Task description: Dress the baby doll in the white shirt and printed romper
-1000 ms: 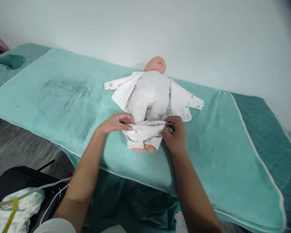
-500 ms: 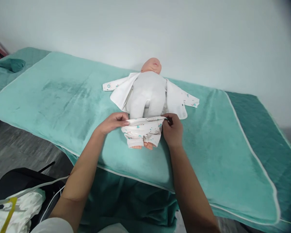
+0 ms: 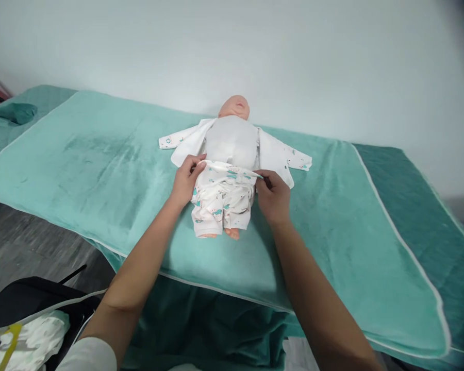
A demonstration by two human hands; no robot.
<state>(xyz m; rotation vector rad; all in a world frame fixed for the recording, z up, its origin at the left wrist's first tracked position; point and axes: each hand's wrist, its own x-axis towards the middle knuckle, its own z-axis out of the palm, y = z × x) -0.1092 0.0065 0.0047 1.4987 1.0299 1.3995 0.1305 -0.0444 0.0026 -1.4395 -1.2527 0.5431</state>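
Observation:
A baby doll [image 3: 232,139] lies on its back on the green cover, head toward the wall and feet toward me. Its arms are in the sleeves of a white printed jacket [image 3: 276,152] that is spread open at the front. White printed pants [image 3: 224,188] cover both legs up to the lower belly, with the toes sticking out of the cuffs. My left hand [image 3: 187,178] pinches the waistband on the left side. On the right side, my right hand [image 3: 273,195] grips the waistband, its fingertips partly hidden.
The padded green cover [image 3: 112,170] with white piping lies over a bed against a pale wall [image 3: 332,62]. At lower left, a black chair [image 3: 34,293] carries a crumpled white cloth-like bundle [image 3: 42,335], crossed by a pale cable and a yellow strip.
Both hands have drawn the waistband up from the knees to the lower belly, the left hand farther than the right. The pants now hide the thighs.

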